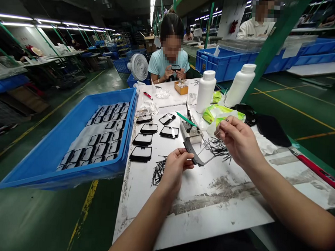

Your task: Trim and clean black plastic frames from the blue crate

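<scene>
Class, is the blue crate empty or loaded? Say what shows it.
Loaded: rows of black frames lie on white sheeting in the blue crate.

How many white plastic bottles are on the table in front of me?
2. One white plastic bottle and a second white plastic bottle stand upright, apart, at the far end of the white table, beyond your right hand.
</scene>
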`<state>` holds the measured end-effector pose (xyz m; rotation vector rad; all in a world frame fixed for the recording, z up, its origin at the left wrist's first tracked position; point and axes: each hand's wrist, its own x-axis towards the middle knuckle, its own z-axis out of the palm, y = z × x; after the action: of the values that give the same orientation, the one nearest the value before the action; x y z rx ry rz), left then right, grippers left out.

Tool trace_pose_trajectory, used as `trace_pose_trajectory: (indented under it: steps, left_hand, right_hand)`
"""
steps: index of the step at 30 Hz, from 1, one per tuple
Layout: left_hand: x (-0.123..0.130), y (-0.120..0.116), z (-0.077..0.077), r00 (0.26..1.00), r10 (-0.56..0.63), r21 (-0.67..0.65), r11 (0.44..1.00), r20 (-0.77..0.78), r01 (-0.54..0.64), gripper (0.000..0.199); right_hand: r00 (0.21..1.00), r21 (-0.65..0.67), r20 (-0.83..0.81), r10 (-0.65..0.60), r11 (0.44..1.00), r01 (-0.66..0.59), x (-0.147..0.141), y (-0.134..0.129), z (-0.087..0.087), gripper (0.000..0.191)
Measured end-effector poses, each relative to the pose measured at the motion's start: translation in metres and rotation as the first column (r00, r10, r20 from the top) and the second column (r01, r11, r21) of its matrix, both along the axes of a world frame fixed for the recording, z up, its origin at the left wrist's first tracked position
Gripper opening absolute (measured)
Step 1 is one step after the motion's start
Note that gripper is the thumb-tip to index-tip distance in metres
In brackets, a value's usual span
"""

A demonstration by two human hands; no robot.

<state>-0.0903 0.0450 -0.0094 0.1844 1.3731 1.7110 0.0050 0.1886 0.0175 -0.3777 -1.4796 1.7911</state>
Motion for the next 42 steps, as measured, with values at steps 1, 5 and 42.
trace_pose_trajectory:
  steps: [1,5,42]
  left_hand:
    - [0.0002,0.0002,0.0003,1.0,0.001,0.0,1.0,0.001,-0.001,0.023]
    - [0.0014,0.0003,0.0018,1.0,-0.017,-0.013,1.0,0.001,0.017,0.022]
    - [0.0048,0.0001,-0.0011,0.997,-0.073,-0.029,0.997,-0.006,0.073,0.022]
  right_hand:
    - [1.0,0.005,0.018,0.016,1.0,-0.016,0.0005,-0.0002,-0.002,0.029]
    - [0.996,0.051,0.085,0.03,0.998,-0.034,0.0016,0.0002,-0.0055,0.027]
    - [0.999,0.056,-0.006,-0.051,0.997,0.051,0.0005,-0.0007,-0.0044,0.024]
